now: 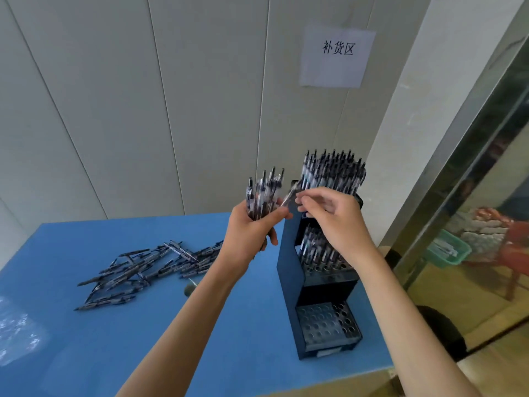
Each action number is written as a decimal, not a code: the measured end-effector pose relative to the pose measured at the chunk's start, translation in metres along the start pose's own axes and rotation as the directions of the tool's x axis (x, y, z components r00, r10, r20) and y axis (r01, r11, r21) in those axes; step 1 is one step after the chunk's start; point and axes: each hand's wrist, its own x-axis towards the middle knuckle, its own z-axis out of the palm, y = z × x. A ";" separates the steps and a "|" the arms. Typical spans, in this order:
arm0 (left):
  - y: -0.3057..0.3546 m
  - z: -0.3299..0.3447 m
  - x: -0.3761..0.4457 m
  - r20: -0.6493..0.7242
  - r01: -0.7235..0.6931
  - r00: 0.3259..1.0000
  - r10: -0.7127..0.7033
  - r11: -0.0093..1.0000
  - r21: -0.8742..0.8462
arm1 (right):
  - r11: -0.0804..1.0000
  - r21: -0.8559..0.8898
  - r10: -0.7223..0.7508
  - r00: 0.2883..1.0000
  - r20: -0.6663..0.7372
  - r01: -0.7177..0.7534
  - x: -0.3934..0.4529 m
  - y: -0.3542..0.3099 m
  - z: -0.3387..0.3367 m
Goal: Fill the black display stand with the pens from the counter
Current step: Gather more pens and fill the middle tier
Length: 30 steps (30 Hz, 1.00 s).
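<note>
- A blue tabletop [120, 339] carries a tall black tiered display stand [289, 282], its top tier packed with upright pens, and a loose heap of dark pens [137, 270].
- An upright bundle of pens [262, 193] is gripped by the left hand [252, 230].
- One tilted pen [289, 196] is pinched by the right hand [335, 219], its fingers curled.

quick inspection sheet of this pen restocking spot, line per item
surface: blue counter top, bare in front.
job's things: black tiered display stand, top tier full, middle part filled, bottom empty; loose pile of dark pens.
clutter: clear plastic wrapper at left edge.
grips: left hand holds a bundle of pens; right hand pinches a single pen.
cables: nothing seen.
surroundings: white paper sign on grey panelled wall.
</note>
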 end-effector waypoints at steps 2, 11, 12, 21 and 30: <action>-0.002 0.017 -0.004 -0.018 0.003 1.000 -0.003 1.000 0.008 | 0.999 0.032 -0.005 1.000 0.011 0.005 -0.003 0.007 -0.012; -0.001 0.109 -0.026 -0.100 -0.014 0.995 0.015 1.000 0.005 | 0.961 0.265 0.056 0.993 0.100 -0.081 -0.016 0.046 -0.078; -0.001 0.118 -0.028 -0.105 -0.015 0.994 0.015 1.000 -0.002 | 0.935 0.334 0.085 0.989 0.119 -0.121 -0.017 0.050 -0.085; -0.017 0.160 -0.047 -0.226 0.100 0.966 -0.121 0.990 -0.103 | 0.841 0.465 0.196 0.956 0.217 -0.278 -0.021 0.075 -0.118; -0.036 0.131 -0.048 -0.467 0.089 0.866 -0.178 0.975 -0.205 | 0.851 0.492 0.211 0.977 -0.007 -0.181 -0.015 0.089 -0.121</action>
